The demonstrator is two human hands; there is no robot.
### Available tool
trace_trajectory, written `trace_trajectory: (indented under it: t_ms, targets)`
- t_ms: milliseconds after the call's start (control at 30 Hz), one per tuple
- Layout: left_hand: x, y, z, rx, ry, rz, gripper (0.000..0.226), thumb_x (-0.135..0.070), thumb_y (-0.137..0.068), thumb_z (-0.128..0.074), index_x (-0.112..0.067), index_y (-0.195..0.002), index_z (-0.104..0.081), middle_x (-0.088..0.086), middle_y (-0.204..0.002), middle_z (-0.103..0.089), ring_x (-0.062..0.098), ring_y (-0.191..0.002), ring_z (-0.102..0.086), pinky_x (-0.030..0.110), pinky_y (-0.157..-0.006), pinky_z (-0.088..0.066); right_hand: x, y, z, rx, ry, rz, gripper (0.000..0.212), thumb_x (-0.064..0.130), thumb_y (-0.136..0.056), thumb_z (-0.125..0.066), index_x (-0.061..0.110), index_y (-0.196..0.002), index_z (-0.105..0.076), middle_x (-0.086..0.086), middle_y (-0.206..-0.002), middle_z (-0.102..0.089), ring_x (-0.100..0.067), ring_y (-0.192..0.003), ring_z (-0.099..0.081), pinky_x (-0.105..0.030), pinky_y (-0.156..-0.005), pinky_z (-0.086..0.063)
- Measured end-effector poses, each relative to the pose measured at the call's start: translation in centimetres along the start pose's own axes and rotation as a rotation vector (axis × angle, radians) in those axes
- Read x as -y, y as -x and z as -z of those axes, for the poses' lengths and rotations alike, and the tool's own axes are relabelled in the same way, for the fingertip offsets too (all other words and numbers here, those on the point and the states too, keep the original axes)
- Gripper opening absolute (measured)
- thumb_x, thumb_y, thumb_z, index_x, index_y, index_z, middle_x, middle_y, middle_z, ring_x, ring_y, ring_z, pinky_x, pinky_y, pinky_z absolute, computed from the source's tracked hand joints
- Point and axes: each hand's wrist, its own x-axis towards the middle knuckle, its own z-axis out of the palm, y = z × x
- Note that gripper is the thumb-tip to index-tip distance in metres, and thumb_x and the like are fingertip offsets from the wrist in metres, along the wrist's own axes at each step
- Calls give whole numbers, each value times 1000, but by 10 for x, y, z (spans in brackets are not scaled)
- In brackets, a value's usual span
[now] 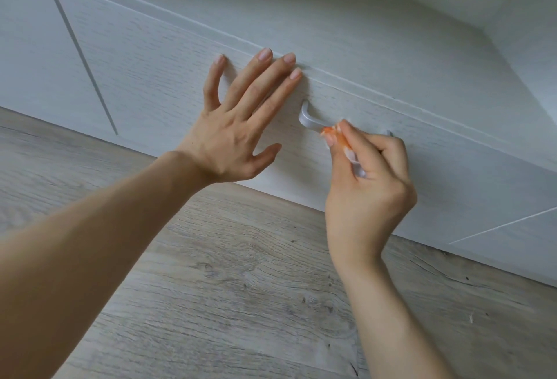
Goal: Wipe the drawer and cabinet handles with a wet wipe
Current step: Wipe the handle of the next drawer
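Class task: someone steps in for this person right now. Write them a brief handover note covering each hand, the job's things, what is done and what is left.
Left hand: flat, fingers spread, pressing the drawer front.
Right hand: pinching the wet wipe against the silver handle.
Done: cannot tell how much of this handle is clean.
Left: finish wiping this handle; no other handles are in view.

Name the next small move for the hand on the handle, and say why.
Probably slide the right hand with its wet wipe leftward along the handle: that curved left end is still bare, while the left hand presses flat on the drawer front, steadying it.
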Motion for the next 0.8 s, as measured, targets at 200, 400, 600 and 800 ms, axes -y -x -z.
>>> trace_trajectory:
  t_ms: [200, 400, 600, 800]
  targets:
    - [11, 2, 5, -3, -3, -66, 79, -48, -89, -43, -8, -151, -17, 12, -156, -20, 26, -146, -12, 49, -114, 2, -1, 2, -4, -10, 20, -7, 18, -5, -76, -73, -4, -94, -71, -13, -82, -62, -18, -76, -66, -18, -76, -53]
    - [16, 1, 6, -19, -27, 16, 76, -53, -90, -38, -8, -149, -22, 23, -152, -22, 35, -143, -13, 49, -113, 9, 3, 2, -4, -14, 32, 3, 18, -5, -76, -74, -3, -93, -72, -16, -81, -65, -19, -75, -66, -28, -71, -55]
    - [16, 1, 6, -12, 27, 7, 77, -54, -90, -37, -7, -148, -22, 22, -152, -24, 36, -142, -13, 48, -112, 11, 7, 0, -7, 15, 59, 20, 18, -6, -74, -75, -2, -91, -73, -15, -78, -66, -19, -73, -68, -24, -69, -53]
    - [16, 2, 9, -1, 28, 18, 77, -54, -90, -36, -7, -149, -21, 19, -153, -23, 33, -143, -13, 48, -113, 11, 9, 0, -4, 12, 16, -30, 16, -1, -76, -74, 0, -93, -72, -6, -80, -62, -10, -72, -62, -17, -68, -50]
